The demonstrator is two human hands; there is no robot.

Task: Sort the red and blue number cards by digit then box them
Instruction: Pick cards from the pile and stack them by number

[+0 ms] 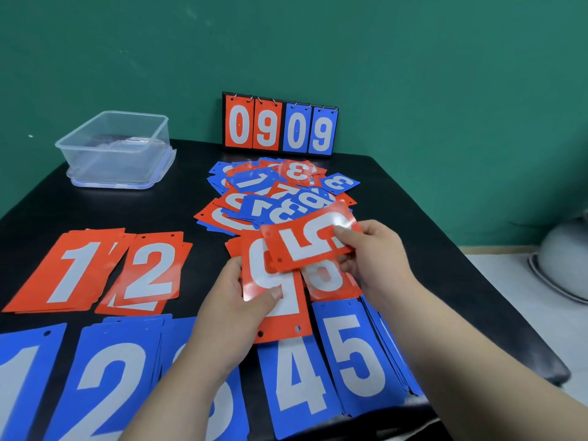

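Note:
My right hand pinches a red 5 card, held sideways above the table. My left hand grips a red card that lies upside down, its digit a 9 or 6. Under them a red card stack shows part of a digit. Sorted stacks lie in rows: red 1, red 2, blue 1, blue 2, blue 4, blue 5. My left forearm hides most of another blue stack. A loose heap of mixed cards lies behind.
A clear plastic box stands on its lid at the back left of the black table. A scoreboard stand showing 09 09 leans at the green wall. The table's right edge drops to a floor with a pale round object.

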